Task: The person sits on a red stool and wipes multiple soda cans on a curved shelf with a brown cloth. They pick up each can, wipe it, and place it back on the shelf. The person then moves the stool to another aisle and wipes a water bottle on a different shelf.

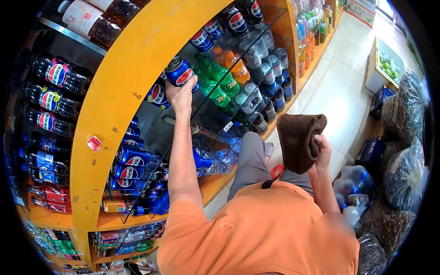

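My left hand [180, 98] reaches into a glass-shelved display and grips a blue Pepsi can [179, 70] from its near side. Beside the wrist, another blue can [158, 94] lies partly hidden behind that hand. Green 7UP bottles [218, 80] and orange soda bottles [237, 65] stand just to the right. Out over the aisle, my right hand [322, 151] holds a folded dark brown cloth [297, 142] by its edge. The cloth hangs apart from the shelves.
An orange wooden frame [92, 113] curves along the left. Glass shelf edges [220, 80] run close to my left arm. Plastic-wrapped bags [402, 178], a blue box [369, 151] and a white crate [373, 77] of green fruit line the right side of the tiled floor [319, 89].
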Demonstrator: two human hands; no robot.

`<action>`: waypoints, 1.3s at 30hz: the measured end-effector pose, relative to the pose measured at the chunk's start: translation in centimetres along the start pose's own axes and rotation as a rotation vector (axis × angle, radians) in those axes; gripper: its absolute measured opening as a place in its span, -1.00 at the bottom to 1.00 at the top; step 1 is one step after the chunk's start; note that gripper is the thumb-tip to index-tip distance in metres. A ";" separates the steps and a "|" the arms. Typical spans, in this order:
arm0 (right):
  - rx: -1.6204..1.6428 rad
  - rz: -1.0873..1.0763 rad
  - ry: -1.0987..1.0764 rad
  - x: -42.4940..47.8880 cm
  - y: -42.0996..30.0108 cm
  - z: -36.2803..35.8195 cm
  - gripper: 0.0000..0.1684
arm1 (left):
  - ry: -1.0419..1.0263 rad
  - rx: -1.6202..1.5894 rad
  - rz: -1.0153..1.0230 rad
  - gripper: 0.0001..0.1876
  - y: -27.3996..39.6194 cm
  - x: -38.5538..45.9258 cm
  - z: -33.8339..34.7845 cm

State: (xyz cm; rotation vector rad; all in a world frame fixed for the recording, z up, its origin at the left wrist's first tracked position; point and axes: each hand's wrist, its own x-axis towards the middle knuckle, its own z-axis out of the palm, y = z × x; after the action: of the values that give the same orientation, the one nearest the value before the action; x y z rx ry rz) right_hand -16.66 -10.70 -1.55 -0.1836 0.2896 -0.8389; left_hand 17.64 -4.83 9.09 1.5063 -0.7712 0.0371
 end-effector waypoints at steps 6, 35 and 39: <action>-0.018 0.004 0.007 0.1 0.2 0.2 -0.53 | 0.156 0.028 0.037 -0.31 -2.7 1.7 -1.1; -0.176 0.053 0.056 -0.1 1.5 1.0 -0.51 | 0.035 1.219 -0.179 -0.58 0.1 0.1 -0.6; -0.134 0.060 0.034 0.0 1.4 0.6 -0.51 | 0.042 1.192 -0.184 -0.57 0.0 0.3 -0.6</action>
State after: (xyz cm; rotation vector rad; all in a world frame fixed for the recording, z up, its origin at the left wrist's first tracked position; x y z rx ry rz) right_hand -15.52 -9.73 -1.37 -0.2849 0.3818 -0.7643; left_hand 18.12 -4.43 9.34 2.6819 -0.5683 0.4539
